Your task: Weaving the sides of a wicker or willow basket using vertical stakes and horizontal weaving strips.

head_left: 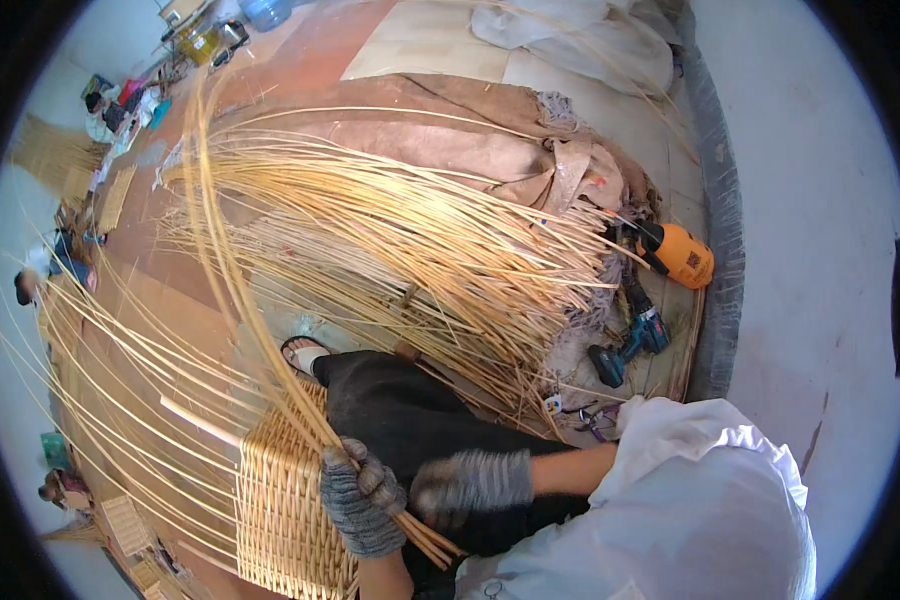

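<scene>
My left hand [360,497], in a grey knit glove, is closed around a small bundle of long wicker rods [255,310]. Their butt ends poke out below the fist, while the thin tips reach up to the far left. Beside it, my right hand [470,485], gloved the same way, hovers over my dark trousers near those butt ends; its fingers are smeared by motion. Against my left hand and leg rests a partly woven wicker basket [288,500], with long loose stakes [140,440] fanning out leftward from it.
A large pile of wicker rods [400,230] lies ahead on brown cloth [420,100]. To its right are a cordless drill [632,345] and an orange-and-black spray bottle [680,252], close to the wall [810,200]. Several people [65,260] sit along the left side.
</scene>
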{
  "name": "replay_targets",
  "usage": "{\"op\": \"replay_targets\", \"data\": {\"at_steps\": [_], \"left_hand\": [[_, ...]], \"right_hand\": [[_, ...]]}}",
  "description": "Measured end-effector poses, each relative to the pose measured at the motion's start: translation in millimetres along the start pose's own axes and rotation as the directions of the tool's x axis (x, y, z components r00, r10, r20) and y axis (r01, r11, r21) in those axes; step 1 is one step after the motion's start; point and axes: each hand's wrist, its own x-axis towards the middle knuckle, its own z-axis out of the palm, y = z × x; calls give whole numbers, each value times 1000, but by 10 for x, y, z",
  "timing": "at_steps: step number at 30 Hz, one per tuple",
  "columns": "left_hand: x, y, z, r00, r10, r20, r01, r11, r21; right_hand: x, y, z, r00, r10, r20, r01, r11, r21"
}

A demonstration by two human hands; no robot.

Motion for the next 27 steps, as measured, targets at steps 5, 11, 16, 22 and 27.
{"op": "replay_targets", "data": {"at_steps": [5, 11, 16, 22, 27], "left_hand": [[94, -190, -236, 1000, 30, 0, -30, 999, -41], [159, -380, -7, 921, 153, -359, -104, 983, 152], [233, -280, -68, 925, 40, -379, -16, 998, 64], [402, -313, -161, 849, -120, -514, 157, 987, 29], [577, -276, -203, 822, -232, -521, 259, 966, -21]], "right_hand": [[-134, -409, -1278, 725, -252, -641, 163, 967, -195], [18, -368, -2789, 394, -304, -867, -49, 936, -350], [573, -721, -3778, 194, -780, -594, -653, 349, -672], [1101, -1411, -4647, 260, -810, -526, -817, 106, -567], [1216, -1643, -4991, 157, -715, -681, -941, 102, -323]]}}
